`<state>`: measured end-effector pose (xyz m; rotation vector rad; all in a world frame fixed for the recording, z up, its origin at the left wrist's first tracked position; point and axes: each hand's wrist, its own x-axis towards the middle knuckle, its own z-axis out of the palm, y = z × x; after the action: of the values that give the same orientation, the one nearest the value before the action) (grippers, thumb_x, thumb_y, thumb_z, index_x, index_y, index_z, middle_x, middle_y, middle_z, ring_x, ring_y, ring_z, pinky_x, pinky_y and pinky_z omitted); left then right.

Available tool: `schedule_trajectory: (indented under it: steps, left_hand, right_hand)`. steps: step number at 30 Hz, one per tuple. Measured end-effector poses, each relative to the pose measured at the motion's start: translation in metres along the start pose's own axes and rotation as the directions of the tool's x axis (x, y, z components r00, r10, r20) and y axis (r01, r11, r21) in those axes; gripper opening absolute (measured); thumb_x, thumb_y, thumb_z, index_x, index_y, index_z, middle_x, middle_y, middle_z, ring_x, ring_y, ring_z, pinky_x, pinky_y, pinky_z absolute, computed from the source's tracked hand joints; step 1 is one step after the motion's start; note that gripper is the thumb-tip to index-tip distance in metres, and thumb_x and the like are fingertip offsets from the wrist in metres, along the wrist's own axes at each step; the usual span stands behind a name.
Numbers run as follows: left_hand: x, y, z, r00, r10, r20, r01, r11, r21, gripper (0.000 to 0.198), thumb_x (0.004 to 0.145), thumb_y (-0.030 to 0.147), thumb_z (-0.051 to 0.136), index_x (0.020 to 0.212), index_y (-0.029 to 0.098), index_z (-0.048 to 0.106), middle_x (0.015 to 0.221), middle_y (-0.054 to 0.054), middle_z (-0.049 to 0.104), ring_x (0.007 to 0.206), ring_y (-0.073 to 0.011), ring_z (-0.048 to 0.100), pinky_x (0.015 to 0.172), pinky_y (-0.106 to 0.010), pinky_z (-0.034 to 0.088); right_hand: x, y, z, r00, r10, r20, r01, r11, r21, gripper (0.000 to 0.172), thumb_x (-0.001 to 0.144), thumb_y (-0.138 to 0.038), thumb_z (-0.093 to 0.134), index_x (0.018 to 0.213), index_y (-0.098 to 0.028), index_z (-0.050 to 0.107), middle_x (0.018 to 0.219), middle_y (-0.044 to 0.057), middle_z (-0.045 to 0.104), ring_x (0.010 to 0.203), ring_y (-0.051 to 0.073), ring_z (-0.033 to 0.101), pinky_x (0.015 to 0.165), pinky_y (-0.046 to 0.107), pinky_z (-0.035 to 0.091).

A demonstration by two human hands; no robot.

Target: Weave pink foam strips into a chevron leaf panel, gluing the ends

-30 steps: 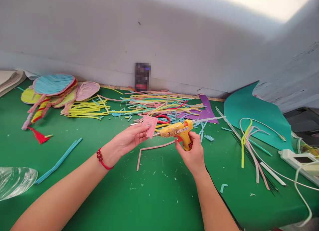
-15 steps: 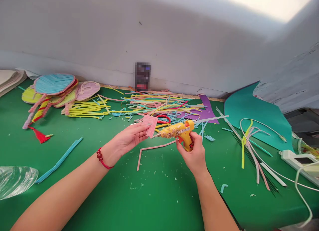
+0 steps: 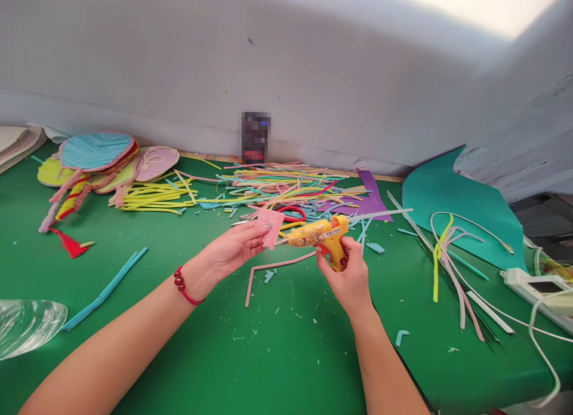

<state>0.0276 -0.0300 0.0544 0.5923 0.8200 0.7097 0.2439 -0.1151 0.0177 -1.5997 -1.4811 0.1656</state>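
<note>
My left hand (image 3: 233, 251) pinches a small pink patch of glued pipe cleaners (image 3: 270, 224) above the green table. My right hand (image 3: 347, 277) grips a yellow hot glue gun (image 3: 320, 236) by its handle, and the gun's nozzle points left at the lower edge of the pink patch, about touching it. A red bead bracelet (image 3: 181, 285) sits on my left wrist. Below the hands a bent pink pipe cleaner (image 3: 268, 269) lies on the table, with a small blue offcut (image 3: 268, 276) beside it.
A heap of coloured pipe cleaners (image 3: 286, 188) lies behind the hands, finished woven fans (image 3: 96, 158) at the far left. Teal foam sheet (image 3: 461, 206) and loose strands (image 3: 452, 260) lie right, by a white power strip (image 3: 537, 286). Clear plastic (image 3: 27, 325) sits at the left edge.
The hands have barely moved; the glue gun nozzle stays at the pink patch. A small blue offcut now lies on the table under the hands.
</note>
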Motion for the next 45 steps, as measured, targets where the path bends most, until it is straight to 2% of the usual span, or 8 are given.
schedule_trajectory:
  steps: [4,12,25,31,39,45]
  left_hand:
    - [-0.001,0.001,0.003,1.000,-0.003,0.000,0.003,1.000,0.007,0.005,0.080,0.011,0.065,0.079,0.014,0.068,0.070,-0.001,0.066,0.061,-0.0084,0.059,0.062,-0.020,0.048]
    - [-0.003,0.002,0.005,1.000,-0.003,0.015,0.002,1.000,0.016,0.011,0.084,0.010,0.059,0.080,0.014,0.069,0.069,-0.001,0.065,0.060,-0.0082,0.057,0.061,-0.020,0.046]
    - [-0.002,-0.002,0.001,0.997,-0.002,0.078,-0.002,0.998,0.059,0.003,0.079,0.016,0.067,0.077,0.013,0.068,0.068,0.000,0.064,0.060,-0.0080,0.055,0.062,-0.020,0.045]
    - [-0.003,-0.003,0.003,0.995,-0.023,0.095,0.017,0.997,0.071,0.004,0.081,0.016,0.066,0.079,0.014,0.067,0.068,0.000,0.064,0.060,-0.0078,0.055,0.063,-0.020,0.045]
    - [-0.002,-0.005,0.001,0.996,-0.029,0.085,0.025,0.998,0.050,0.008,0.079,0.016,0.068,0.086,0.014,0.069,0.073,0.000,0.067,0.063,-0.0080,0.058,0.066,-0.020,0.046]
    - [-0.002,-0.005,0.001,0.992,-0.027,0.120,0.017,0.996,0.083,0.012,0.076,0.020,0.071,0.086,0.014,0.068,0.071,0.000,0.065,0.062,-0.0075,0.056,0.063,-0.019,0.046]
  right_hand:
    - [0.000,0.001,0.000,1.000,-0.001,-0.005,0.001,1.000,-0.013,0.034,0.079,-0.041,0.061,0.103,-0.023,0.044,0.085,0.001,0.056,0.062,0.012,0.054,0.055,0.026,0.050]
    - [0.001,0.002,-0.001,0.999,-0.001,-0.032,0.000,1.000,-0.026,0.034,0.079,-0.039,0.062,0.102,-0.023,0.044,0.083,0.000,0.056,0.057,0.011,0.051,0.052,0.024,0.047]
    - [0.001,0.005,-0.002,0.999,0.021,-0.049,-0.023,0.999,-0.032,0.032,0.080,-0.040,0.062,0.101,-0.022,0.045,0.086,0.002,0.057,0.064,0.013,0.055,0.054,0.025,0.048]
    - [0.001,0.008,-0.003,0.996,0.000,-0.089,-0.004,0.999,-0.042,0.033,0.080,-0.038,0.063,0.102,-0.022,0.045,0.083,0.000,0.056,0.056,0.010,0.051,0.051,0.023,0.047]
    - [0.003,0.009,-0.005,0.993,0.020,-0.114,-0.025,0.999,-0.044,0.036,0.078,-0.042,0.064,0.102,-0.022,0.046,0.087,0.003,0.060,0.060,0.012,0.056,0.054,0.025,0.050]
    - [0.002,0.012,-0.003,0.990,0.045,-0.136,-0.051,0.998,-0.042,0.039,0.078,-0.044,0.064,0.105,-0.022,0.046,0.093,0.005,0.062,0.064,0.013,0.058,0.058,0.027,0.051]
